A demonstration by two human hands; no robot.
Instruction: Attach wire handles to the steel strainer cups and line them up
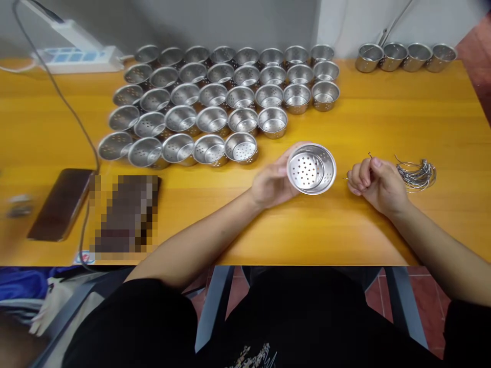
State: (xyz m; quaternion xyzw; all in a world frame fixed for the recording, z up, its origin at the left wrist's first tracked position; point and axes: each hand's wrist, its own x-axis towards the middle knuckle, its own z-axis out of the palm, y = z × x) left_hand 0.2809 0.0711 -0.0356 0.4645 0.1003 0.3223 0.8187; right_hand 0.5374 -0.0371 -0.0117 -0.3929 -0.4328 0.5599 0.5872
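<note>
My left hand (274,181) is closed around a small perforated metal cup (311,169), tilted so that its open mouth and the holes in its base face me. To the right of the cup, my right hand (378,184) is curled with fingertips pinched. A thin wire (370,155) pokes out above and to the left of those fingers; most of it is hidden in the grip. Beside the right hand lies a bundle of curved thin wires (420,175) on the table.
Rows of similar metal cups (213,120) fill the table's back left and middle. Several more cups (416,56) line the back right edge. A dark phone (61,204), a pixelated dark item (128,214), a cable (65,92) and a white power strip (76,60) are at left.
</note>
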